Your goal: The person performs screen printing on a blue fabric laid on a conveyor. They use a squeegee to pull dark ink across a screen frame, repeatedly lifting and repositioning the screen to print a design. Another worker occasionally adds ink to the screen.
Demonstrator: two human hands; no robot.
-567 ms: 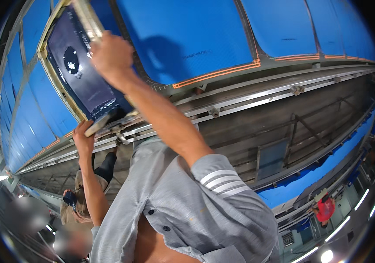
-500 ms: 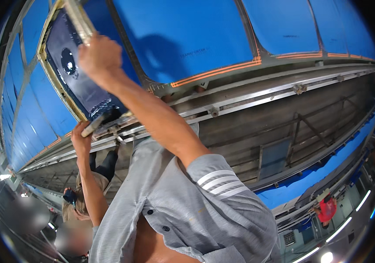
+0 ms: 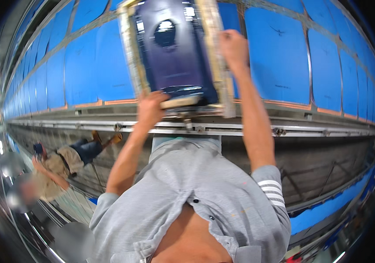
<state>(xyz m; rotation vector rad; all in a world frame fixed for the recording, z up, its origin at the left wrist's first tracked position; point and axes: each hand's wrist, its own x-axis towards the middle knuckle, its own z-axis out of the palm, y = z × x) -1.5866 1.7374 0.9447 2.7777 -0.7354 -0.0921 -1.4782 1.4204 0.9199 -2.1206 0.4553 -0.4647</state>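
A screen-printing frame [image 3: 129, 48] with worn, pale wooden bars lies over the blue sheets, and its mesh [image 3: 170, 61] looks dark purple with a round dark patch near the far end. Wet, glossy dark ink shows at the mesh's near end. There a squeegee [image 3: 179, 103] with a pale handle rests crosswise inside the frame. My left hand [image 3: 150, 108] is closed at the frame's near left corner, around the squeegee's left end. On the frame's right bar my right hand [image 3: 234, 49] is closed in a grip; its fingertips are partly hidden.
Blue sheets [image 3: 277, 57] lie in a long row on the table, orange lines along their near edges. A metal rail [image 3: 240, 129] with knobs runs along the table's front. At the lower left stands another person in a tan shirt [image 3: 58, 168]. Another blue-topped table [image 3: 314, 221] is behind me, right.
The frame, tilted at the left before, now lies nearly square in front of me. My body has turned; both hands keep their hold, and the right hand sits farther right.
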